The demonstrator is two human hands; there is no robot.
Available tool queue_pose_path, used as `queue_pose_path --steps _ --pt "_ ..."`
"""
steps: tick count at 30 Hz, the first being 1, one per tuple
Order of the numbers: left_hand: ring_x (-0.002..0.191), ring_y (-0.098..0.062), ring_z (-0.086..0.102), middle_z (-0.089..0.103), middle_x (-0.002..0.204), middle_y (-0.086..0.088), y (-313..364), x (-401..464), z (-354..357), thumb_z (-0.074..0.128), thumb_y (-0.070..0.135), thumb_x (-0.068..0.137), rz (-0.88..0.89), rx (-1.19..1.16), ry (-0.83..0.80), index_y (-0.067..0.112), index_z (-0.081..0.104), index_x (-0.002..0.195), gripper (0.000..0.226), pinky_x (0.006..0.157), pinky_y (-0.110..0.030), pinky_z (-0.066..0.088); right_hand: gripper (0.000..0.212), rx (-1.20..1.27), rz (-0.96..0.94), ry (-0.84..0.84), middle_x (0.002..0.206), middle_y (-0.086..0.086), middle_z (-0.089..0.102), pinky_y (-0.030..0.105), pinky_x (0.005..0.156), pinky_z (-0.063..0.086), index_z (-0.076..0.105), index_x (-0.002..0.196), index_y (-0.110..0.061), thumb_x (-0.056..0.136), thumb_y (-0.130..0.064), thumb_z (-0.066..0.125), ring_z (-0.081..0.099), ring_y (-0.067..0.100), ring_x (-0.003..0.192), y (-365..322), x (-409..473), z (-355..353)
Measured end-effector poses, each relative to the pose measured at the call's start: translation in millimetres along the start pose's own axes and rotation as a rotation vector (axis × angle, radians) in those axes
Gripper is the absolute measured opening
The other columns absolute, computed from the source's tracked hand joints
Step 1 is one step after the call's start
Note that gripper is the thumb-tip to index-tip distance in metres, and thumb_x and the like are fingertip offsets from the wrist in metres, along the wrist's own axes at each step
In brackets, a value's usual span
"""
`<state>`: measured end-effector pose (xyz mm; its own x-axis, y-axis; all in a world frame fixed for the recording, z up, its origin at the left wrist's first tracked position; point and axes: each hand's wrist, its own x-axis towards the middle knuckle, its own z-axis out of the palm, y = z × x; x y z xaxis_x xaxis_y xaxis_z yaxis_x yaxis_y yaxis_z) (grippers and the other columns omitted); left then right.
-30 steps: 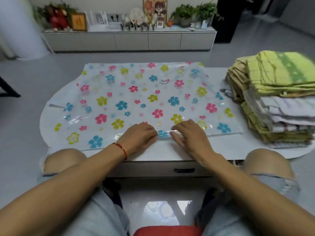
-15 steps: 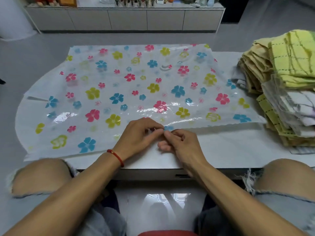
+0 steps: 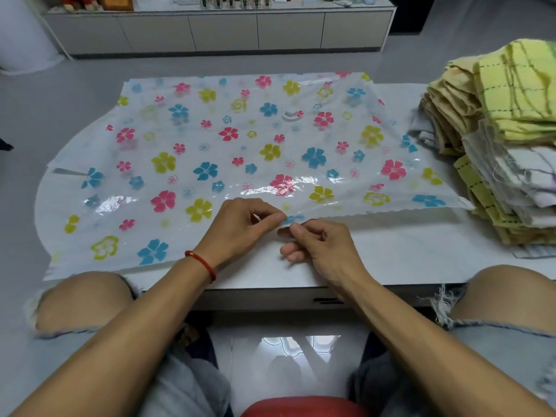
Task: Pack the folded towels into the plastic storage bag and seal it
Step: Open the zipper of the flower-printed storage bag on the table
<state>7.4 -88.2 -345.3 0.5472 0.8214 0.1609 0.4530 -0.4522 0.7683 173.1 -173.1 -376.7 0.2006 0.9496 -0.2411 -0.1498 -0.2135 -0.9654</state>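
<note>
The flower-printed plastic storage bag (image 3: 240, 152) lies flat on the counter (image 3: 391, 254). Both hands — left hand (image 3: 240, 227) and right hand (image 3: 319, 245) — pinch its near edge at the middle. The folded towels (image 3: 505, 139) sit stacked at the right, beside the bag.

A white worktop (image 3: 391, 260) with a rounded left end stands on a grey floor (image 3: 45, 109). Against the far wall runs a long low cabinet (image 3: 222, 31) with pale grey doors, its top crowded with small items too cropped to identify. A red bracelet (image 3: 202, 264) circles one wrist. Frayed, pale denim shorts (image 3: 508, 350) cover the thighs.
</note>
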Motion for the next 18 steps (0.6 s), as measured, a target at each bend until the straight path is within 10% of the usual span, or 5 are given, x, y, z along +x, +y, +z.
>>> queue_pose_path --steps 8,18 --pt "0.083 -0.024 0.065 0.072 0.092 -0.005 8.6 -1.3 6.8 0.061 0.011 0.090 0.358 0.489 -0.202 0.022 0.066 0.117 0.029 0.071 -0.037 0.052 0.029 0.016 0.148 0.028 0.076 0.021 0.078 0.023 0.047 0.052 0.075 0.080 0.007 0.096 -0.011 0.058 0.072 0.025 0.060 -9.2 6.1 1.3" --pt "0.080 -0.011 0.067 0.074 0.093 0.002 20.7 10.7 -6.0 0.066 0.025 0.089 0.176 0.473 -0.356 0.022 0.064 0.119 0.030 0.075 -0.024 0.053 0.035 -0.160 0.094 0.031 0.069 0.017 0.076 0.030 0.045 0.050 0.072 0.078 0.007 0.100 -0.015 0.056 0.064 0.032 0.052 -6.8 1.3 5.7"
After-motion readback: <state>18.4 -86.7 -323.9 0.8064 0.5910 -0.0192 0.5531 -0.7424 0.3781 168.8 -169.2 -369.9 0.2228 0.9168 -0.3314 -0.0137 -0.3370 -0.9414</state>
